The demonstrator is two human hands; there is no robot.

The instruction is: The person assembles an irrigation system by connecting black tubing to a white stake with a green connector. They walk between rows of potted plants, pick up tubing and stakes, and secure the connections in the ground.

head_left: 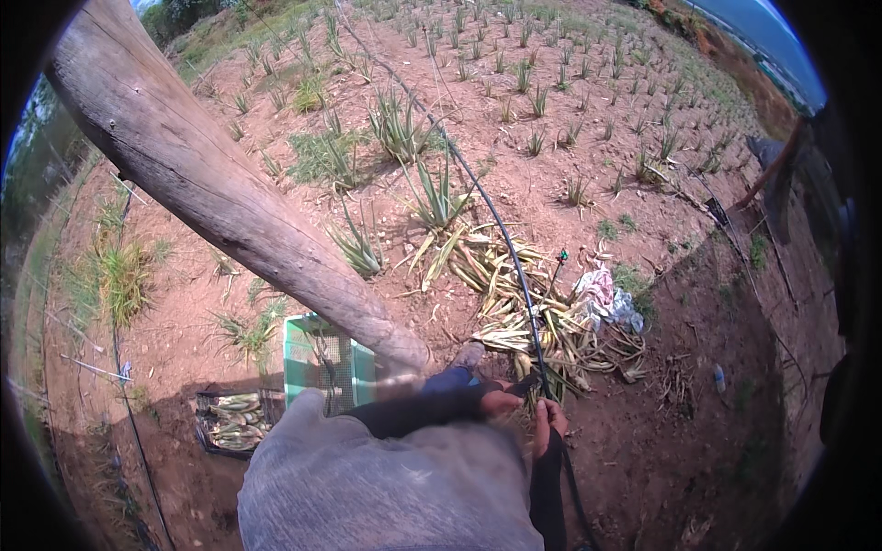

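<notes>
My left hand (501, 401) is closed round a dark, narrow thing (525, 384) whose kind I cannot make out. Close to it on the right, my right hand (551, 424) has its fingers bent and pressed together; what they pinch is too small to name. Both hands are in front of my body, beside a black hose (522, 275) that runs down past them. Just beyond lies a heap of yellowed, cut aloe leaves (501, 275). Pale crumpled cloth or plastic (602, 298) rests at the heap's right side.
A thick wooden post (220, 184) slants down on the left. By its foot stands a green crate (296, 358), and left of that a black crate (264, 439) of aloe leaves. Aloe plants (436, 197) grow beyond in reddish soil. A bottle (719, 378) lies at right.
</notes>
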